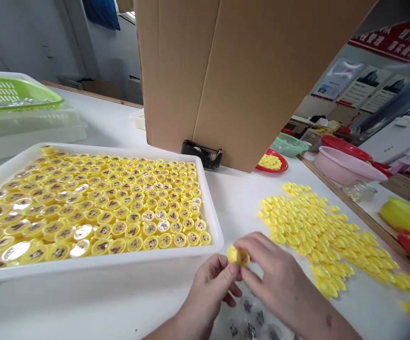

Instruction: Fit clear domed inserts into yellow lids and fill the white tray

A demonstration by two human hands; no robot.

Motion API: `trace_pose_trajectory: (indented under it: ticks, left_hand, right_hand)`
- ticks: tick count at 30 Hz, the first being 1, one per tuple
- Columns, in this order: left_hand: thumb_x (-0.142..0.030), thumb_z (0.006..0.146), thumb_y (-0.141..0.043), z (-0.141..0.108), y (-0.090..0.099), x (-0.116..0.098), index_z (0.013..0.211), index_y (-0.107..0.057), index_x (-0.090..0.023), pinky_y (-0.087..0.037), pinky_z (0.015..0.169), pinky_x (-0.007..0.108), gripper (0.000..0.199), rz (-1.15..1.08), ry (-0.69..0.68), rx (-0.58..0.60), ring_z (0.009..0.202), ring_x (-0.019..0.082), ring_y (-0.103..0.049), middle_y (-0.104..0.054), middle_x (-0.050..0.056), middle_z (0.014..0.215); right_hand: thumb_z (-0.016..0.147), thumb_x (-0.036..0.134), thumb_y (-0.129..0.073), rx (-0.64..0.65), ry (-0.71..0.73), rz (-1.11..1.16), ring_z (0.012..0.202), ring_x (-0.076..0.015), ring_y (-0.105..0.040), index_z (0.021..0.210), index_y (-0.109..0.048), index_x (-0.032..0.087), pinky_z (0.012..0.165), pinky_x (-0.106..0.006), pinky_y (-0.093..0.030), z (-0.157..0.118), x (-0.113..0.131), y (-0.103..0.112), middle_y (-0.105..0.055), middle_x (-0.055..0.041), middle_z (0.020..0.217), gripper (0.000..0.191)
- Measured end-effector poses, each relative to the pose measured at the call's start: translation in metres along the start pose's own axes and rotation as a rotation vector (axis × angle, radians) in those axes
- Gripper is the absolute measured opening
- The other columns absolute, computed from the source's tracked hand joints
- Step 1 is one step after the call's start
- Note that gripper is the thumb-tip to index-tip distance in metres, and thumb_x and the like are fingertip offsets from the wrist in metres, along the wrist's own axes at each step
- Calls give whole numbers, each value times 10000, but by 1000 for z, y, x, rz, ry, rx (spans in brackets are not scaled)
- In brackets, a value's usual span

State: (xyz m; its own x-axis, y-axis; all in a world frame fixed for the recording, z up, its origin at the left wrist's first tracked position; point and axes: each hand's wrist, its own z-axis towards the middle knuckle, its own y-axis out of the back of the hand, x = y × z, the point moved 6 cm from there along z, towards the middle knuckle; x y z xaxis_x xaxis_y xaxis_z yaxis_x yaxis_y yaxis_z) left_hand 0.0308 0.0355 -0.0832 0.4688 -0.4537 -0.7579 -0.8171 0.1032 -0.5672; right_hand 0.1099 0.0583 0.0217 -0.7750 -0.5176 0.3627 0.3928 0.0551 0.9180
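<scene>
A small round yellow piece [238, 256] with a dark printed picture is held up between both hands, just right of the tray's near corner. My left hand [210, 288] pinches it from below and the left. My right hand [274, 269] grips its right side between thumb and fingers. Beneath the hands lie several clear discs [249, 326] with dark prints, partly hidden by my wrists. The white tray [210, 222] on the left holds many yellow round pieces with printed faces. Plain yellow pieces [307, 222] are spread over the table to the right.
A tall cardboard box [226, 85] stands behind the tray, with a black tape dispenser [202, 154] at its foot. A green basket [17, 92] sits at the far left. A red plate [279, 163] of yellow pieces and a pink basin [346, 165] are at the right.
</scene>
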Motion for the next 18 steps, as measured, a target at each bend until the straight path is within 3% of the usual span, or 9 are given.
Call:
trace_pose_trajectory:
  ticks: [3,8,12,18]
  left_hand:
    - [-530,710,-581,5,2,15,816,-508,-131,-340,456,201,419,-8,96,-38,551,90,-520,-577,34,794]
    - [-240,660,-563,12,-2,28,760,-486,-147,-310,397,200,157,114,225,14,429,69,-465,-569,-1,670]
    - [-124,675,-493,10,-3,23,776,-484,-154,-295,406,196,106,121,287,17,406,57,-456,-565,-20,641]
    - [-92,623,-495,13,-2,29,743,-507,-157,-304,453,208,137,130,296,18,413,75,-456,-549,-34,560]
  right_hand:
    - [750,26,-540,-79,43,-29,784,-145,-543,899,-543,199,689,-261,-434,47,1,9,-537,-10,881,229]
    - [724,-32,-495,151,116,-236,830,-142,-546,925,-553,174,712,-237,-411,112,5,-29,-551,-32,939,294]
    - [685,-81,-446,255,162,-306,833,-163,-535,860,-554,169,691,-241,-383,131,8,-47,-557,-38,865,323]
    - [699,-26,-493,337,134,-360,758,-139,-532,887,-529,179,624,-216,-349,137,7,-47,-566,-33,884,280]
